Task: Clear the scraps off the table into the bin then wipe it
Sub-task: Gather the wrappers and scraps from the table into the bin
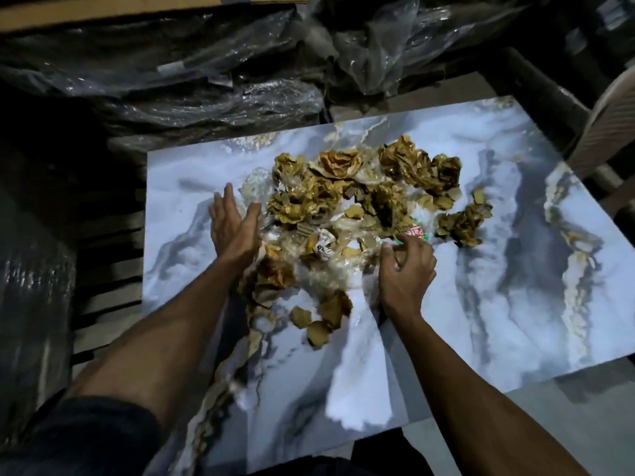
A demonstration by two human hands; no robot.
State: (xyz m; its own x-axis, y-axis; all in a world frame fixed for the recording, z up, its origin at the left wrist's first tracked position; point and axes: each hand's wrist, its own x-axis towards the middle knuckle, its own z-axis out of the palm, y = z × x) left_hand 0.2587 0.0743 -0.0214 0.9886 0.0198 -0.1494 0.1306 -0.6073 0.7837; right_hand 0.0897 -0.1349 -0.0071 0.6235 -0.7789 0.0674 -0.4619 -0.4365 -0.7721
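Observation:
A heap of scraps (347, 201) lies on the marbled grey-white table (498, 269): crumpled brown paper, torn brown bits, clear plastic film and a red-and-green printed wrapper (414, 232). My left hand (233, 225) lies flat with straight fingers at the heap's left edge, against the film. My right hand (407, 269) hovers over the heap's near right side with fingers curled down onto the plastic and paper; whether they grip anything is hidden. Loose brown bits (319, 321) lie between my forearms. No bin or cloth is in view.
Dark bundles wrapped in plastic sheeting (206, 70) are stacked beyond the table's far edge. A slatted dark surface (110, 269) sits left of the table. A pale woven chair back (611, 118) stands at the right. The floor (584, 424) shows beside the table's near right corner.

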